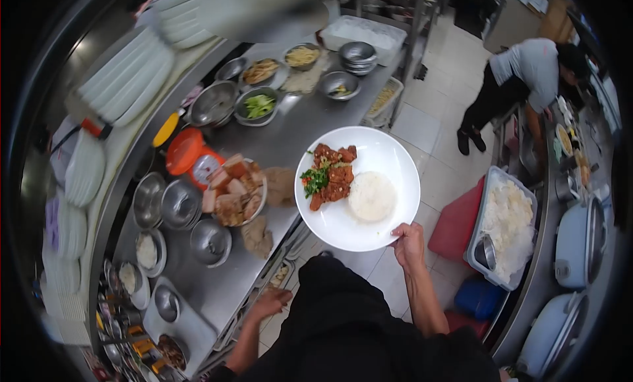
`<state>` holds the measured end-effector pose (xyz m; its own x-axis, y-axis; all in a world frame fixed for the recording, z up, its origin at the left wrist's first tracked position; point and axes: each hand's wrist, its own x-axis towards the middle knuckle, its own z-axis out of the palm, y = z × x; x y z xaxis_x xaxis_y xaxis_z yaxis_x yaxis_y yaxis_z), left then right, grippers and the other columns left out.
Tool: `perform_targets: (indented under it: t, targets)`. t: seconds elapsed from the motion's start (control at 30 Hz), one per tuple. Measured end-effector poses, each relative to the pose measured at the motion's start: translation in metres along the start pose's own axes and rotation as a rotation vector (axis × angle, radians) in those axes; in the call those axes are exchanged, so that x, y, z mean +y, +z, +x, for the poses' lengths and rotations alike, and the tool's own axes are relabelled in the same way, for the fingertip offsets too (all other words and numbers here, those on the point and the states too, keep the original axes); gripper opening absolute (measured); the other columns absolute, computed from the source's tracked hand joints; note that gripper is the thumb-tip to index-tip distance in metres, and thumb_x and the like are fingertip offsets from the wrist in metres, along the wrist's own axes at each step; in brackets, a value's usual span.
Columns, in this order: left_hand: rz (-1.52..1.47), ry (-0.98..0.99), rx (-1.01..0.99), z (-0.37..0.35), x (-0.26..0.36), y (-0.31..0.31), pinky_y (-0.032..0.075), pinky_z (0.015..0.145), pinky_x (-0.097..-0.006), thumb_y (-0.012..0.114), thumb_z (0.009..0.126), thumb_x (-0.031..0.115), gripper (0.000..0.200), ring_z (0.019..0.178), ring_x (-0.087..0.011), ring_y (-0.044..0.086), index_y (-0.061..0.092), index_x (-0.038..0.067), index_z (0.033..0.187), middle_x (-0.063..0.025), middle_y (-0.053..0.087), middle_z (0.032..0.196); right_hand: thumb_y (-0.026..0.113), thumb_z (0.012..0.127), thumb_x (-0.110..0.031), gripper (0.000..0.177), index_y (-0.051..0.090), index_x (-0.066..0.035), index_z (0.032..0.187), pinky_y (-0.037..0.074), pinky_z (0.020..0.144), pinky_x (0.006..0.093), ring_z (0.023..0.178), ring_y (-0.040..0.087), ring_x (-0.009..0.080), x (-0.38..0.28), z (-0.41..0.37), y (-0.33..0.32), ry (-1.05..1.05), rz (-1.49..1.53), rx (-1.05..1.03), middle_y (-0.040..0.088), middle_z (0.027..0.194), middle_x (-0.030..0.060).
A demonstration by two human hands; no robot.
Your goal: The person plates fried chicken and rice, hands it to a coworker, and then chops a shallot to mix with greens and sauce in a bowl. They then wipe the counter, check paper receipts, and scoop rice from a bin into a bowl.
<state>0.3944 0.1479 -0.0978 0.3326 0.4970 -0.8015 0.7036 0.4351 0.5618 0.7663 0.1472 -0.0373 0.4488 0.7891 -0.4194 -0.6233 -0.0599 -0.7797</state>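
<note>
A round white plate (399, 177) is held up in front of me by its lower right rim. On it lie a mound of white rice (372, 197), pieces of brown-red meat (338, 177) and chopped green herbs with red bits (315, 181). My right hand (409, 242) grips the rim, thumb on top and the other fingers below. Lower and to the left, my left hand (271, 303) hangs near the edge of the steel counter (231, 286), fingers apart and holding nothing. A bowl of raw-looking meat chunks (232, 194) stands on the counter beyond it.
Metal bowls (180, 204), an orange scale (188, 154) and greens (259, 106) stand on the left counter. Stacked white plates (128, 75) fill the shelf above. At right are a tub of rice (504, 227), blue rice cookers (572, 243) and a person (521, 72) bending over a counter.
</note>
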Motion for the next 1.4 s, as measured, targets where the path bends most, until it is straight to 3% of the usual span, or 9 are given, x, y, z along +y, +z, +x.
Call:
perform_targets:
  t: [0.13,0.2,0.23,0.33,0.53,0.67,0.73,1.1,1.4]
  targets:
    - [-0.394,0.139,0.091,0.012,0.033,0.053,0.048,0.08,-0.0293,0.046,0.09,0.046,0.056,0.092,-0.0194,0.059,0.052,-0.001,0.119,-0.0085,0.061,0.105,0.049,0.061,0.001,0.027,0.055,0.01,0.086,0.054,0.065,0.045,0.071,0.061,0.0265,-0.034,0.054,-0.027,-0.044,0.096,0.086,0.059,0.082,0.0152]
    - [-0.719,-0.215,-0.117,0.073,0.023,0.053,0.045,0.086,-0.0294,0.045,0.09,0.048,0.058,0.098,-0.0185,0.057,0.051,-0.001,0.12,-0.0085,0.059,0.111,0.05,0.062,0.0,0.025,0.053,0.011,0.085,0.055,0.057,0.0427,0.065,0.061,0.0276,-0.048,0.087,-0.051,-0.097,0.143,0.097,0.059,0.08,0.0162]
    - [-0.728,-0.245,-0.224,0.092,0.026,0.049,0.044,0.088,-0.03,0.046,0.091,0.046,0.057,0.102,-0.0178,0.056,0.05,-0.003,0.121,-0.0094,0.058,0.115,0.05,0.063,0.0,0.025,0.054,0.011,0.085,0.056,0.056,0.042,0.064,0.062,0.0271,-0.054,0.103,-0.064,-0.11,0.163,0.117,0.06,0.08,0.0164]
    - [-0.749,-0.413,-0.15,0.085,0.161,0.049,0.044,0.088,-0.0321,0.044,0.092,0.042,0.053,0.101,-0.0181,0.056,0.05,-0.003,0.12,-0.0101,0.057,0.117,0.051,0.063,0.0,0.029,0.054,0.012,0.089,0.056,0.055,0.0412,0.064,0.062,0.026,-0.095,0.133,-0.086,-0.144,0.201,0.212,0.06,0.081,0.0174]
    - [-0.224,-0.112,-0.545,0.303,0.142,0.012,0.046,0.083,-0.0392,0.044,0.091,0.04,0.047,0.103,-0.023,0.055,0.051,0.003,0.119,-0.0124,0.055,0.119,0.051,0.064,-0.002,0.032,0.054,0.012,0.092,0.057,0.058,0.0419,0.069,0.064,0.0287,-0.166,0.166,-0.177,-0.259,0.275,0.42,0.061,0.084,0.0186]
    - [0.033,0.431,-0.515,0.279,0.3,0.036,0.046,0.08,-0.0398,0.045,0.09,0.041,0.046,0.101,-0.0252,0.055,0.05,0.005,0.119,-0.0129,0.056,0.113,0.049,0.062,-0.001,0.033,0.054,0.013,0.092,0.056,0.057,0.04,0.066,0.063,0.0286,-0.21,0.19,-0.257,-0.387,0.377,0.631,0.061,0.083,0.0171]
    - [0.304,-0.187,-0.389,0.357,0.31,0.045,0.047,0.076,-0.0385,0.045,0.09,0.04,0.044,0.093,-0.0234,0.057,0.052,0.003,0.114,-0.0109,0.057,0.103,0.049,0.064,-0.002,0.032,0.054,0.012,0.092,0.056,0.056,0.0393,0.065,0.063,0.0282,-0.218,0.216,-0.32,-0.439,0.349,0.773,0.061,0.084,0.0173]
    - [0.444,-0.097,-0.354,0.381,0.474,0.171,0.047,0.078,-0.0382,0.046,0.089,0.042,0.046,0.1,-0.0264,0.057,0.054,0.004,0.113,-0.0152,0.059,0.108,0.05,0.063,0.0,0.024,0.053,0.012,0.084,0.057,0.055,0.041,0.064,0.063,0.0286,-0.315,0.268,-0.481,-0.611,0.541,1.031,0.059,0.08,0.0166]
    - [0.468,-0.1,-0.298,0.416,0.546,0.216,0.047,0.079,-0.0378,0.046,0.088,0.043,0.047,0.1,-0.0269,0.057,0.055,0.004,0.112,-0.016,0.059,0.107,0.049,0.062,-0.001,0.025,0.053,0.011,0.083,0.056,0.053,0.0404,0.066,0.062,0.0276,-0.345,0.263,-0.502,-0.597,0.583,1.11,0.059,0.083,0.0168]
